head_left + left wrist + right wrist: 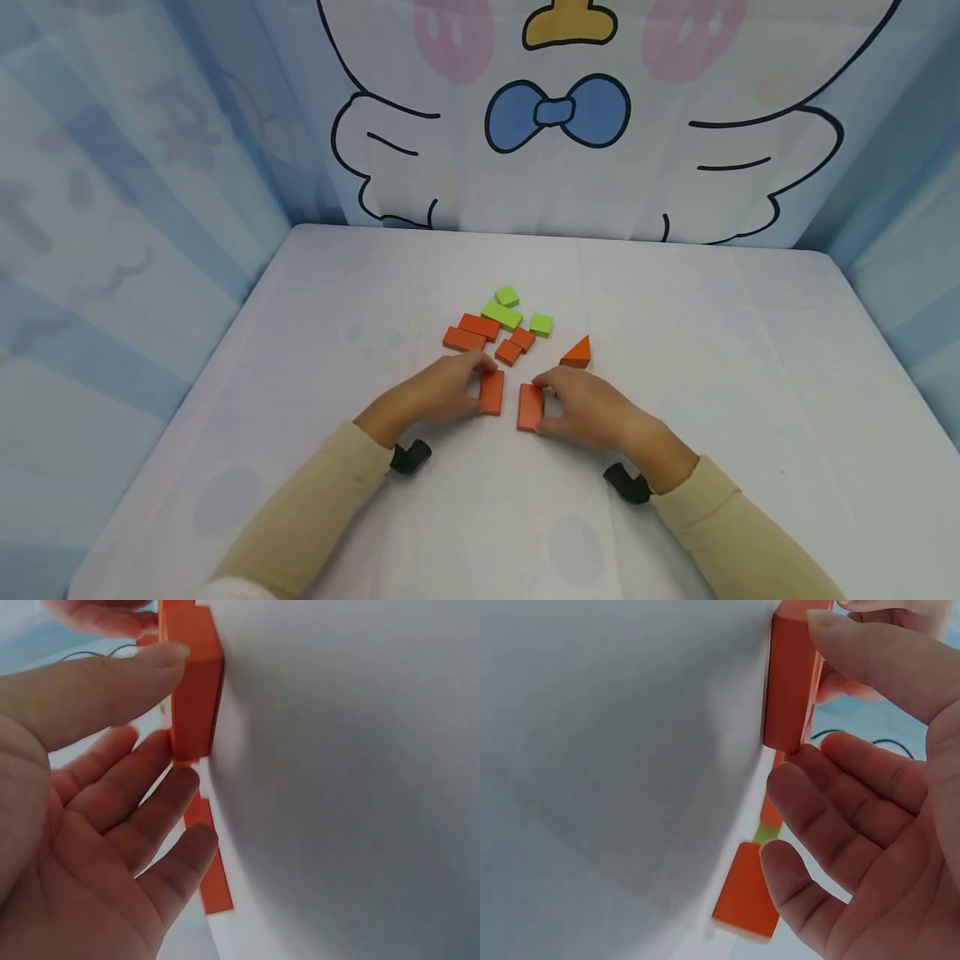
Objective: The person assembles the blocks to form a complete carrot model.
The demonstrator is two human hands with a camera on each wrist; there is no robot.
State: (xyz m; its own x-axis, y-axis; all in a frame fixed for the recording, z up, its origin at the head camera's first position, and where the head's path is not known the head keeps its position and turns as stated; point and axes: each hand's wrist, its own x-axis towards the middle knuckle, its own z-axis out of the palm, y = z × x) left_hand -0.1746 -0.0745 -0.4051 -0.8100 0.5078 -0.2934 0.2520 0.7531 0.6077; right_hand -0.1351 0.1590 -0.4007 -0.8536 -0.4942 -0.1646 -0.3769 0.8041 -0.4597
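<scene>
My left hand (444, 390) pinches an orange rectangular block (492, 394) between thumb and fingers at its two ends. To its right, another orange rectangular block (529, 408) is pinched the same way by my right hand (592, 407). A narrow strip of white cloth separates the two blocks, which lie roughly parallel. In the left wrist view the thumb presses on the near end of the orange block (196, 690). The right wrist view shows that thumb at the near end of its orange block (789, 682), the remaining fingers loosely extended.
Behind my hands lie two orange rectangular blocks (463, 338), two small orange blocks (508, 352), and green blocks (502, 315). An orange triangular block (577, 353) sits just beyond the right hand. The white-covered table (675, 308) meets a patterned curtain (555, 183) at the back.
</scene>
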